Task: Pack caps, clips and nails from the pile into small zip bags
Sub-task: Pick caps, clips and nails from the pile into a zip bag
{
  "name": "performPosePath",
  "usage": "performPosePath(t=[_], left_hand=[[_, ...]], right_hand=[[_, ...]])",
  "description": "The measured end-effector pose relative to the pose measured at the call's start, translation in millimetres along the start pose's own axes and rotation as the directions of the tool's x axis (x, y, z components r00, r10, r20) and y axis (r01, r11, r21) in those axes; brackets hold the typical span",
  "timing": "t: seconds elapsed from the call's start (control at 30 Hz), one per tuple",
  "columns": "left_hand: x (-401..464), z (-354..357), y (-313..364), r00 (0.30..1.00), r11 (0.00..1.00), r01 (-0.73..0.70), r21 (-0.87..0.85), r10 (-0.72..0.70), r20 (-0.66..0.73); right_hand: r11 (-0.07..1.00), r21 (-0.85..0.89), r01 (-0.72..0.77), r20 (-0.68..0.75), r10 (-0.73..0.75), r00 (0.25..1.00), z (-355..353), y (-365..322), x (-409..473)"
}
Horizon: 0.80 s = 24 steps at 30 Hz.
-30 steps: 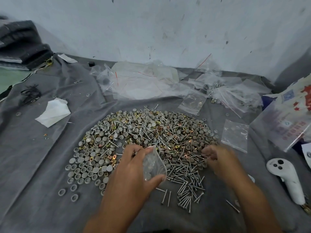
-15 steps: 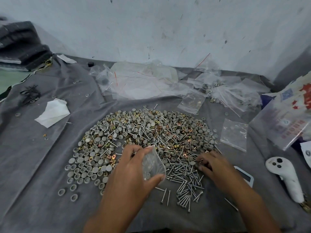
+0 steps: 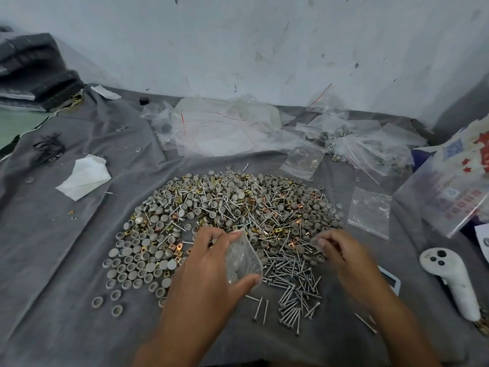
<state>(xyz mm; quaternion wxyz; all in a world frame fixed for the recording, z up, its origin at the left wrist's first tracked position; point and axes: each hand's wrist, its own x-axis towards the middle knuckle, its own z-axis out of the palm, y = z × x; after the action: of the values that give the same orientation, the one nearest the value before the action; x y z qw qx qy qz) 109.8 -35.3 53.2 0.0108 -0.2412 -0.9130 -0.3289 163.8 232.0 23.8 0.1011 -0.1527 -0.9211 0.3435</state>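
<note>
A wide pile (image 3: 232, 207) of grey caps, brass clips and steel nails lies on the grey cloth (image 3: 60, 260). My left hand (image 3: 206, 276) holds a small clear zip bag (image 3: 243, 258) between thumb and fingers, just above the pile's near edge. My right hand (image 3: 341, 255) hovers over the pile's right side with curled fingers pinching what looks like a grey cap; motion blur hides the detail. Loose nails (image 3: 293, 295) lie in a cluster below the bag. Grey caps (image 3: 137, 263) spread to the left.
Empty zip bags (image 3: 219, 128) are heaped at the back, with filled ones (image 3: 370, 147) at the back right. One flat bag (image 3: 369, 213) lies right of the pile. A white controller (image 3: 449, 279), a white tissue (image 3: 84, 176) and a printed plastic bag (image 3: 449, 192) sit around.
My right hand dipped toward the nails near the pile's lower right, then rose and shifted back over the pile. My left hand and its bag stayed almost still.
</note>
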Motion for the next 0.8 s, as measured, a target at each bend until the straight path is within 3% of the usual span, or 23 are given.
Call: performPosePath(t=[0.1,0.23,0.33,0.43,0.53,0.7,0.8], left_hand=[[0,1,1,1.000,1.000,0.010,-0.005,-0.010,0.004],[2,2,1,1.000,1.000,0.000,-0.001,0.000,0.007],[2,1,2,1.000,1.000,-0.020,0.001,0.020,-0.003],[1,2,1,1.000,1.000,-0.025,-0.010,0.025,-0.004],[2,0,1,0.999,0.999,-0.043,-0.024,0.043,-0.001],[2,-1,-2,0.999,0.998,-0.049,-0.026,0.048,-0.015],[0,-2,-2,1.000,0.999,-0.029,-0.025,0.029,-0.009]], right_hand=[[0.974,0.047,0.220,-0.033,-0.218,0.975,-6,-59,-14],[0.908,-0.062,0.415,0.111,-0.407,0.907,2,-113,-28],[0.864,-0.229,0.449,0.158,-0.422,0.893,15,-128,-28],[0.854,-0.270,0.446,0.108,-0.433,0.895,20,-135,-29],[0.853,-0.251,0.457,0.026,-0.466,0.884,17,-137,-32],[0.857,-0.245,0.454,0.047,-0.457,0.888,24,-134,-35],[0.919,-0.100,0.381,-0.056,-0.387,0.920,17,-118,-23]])
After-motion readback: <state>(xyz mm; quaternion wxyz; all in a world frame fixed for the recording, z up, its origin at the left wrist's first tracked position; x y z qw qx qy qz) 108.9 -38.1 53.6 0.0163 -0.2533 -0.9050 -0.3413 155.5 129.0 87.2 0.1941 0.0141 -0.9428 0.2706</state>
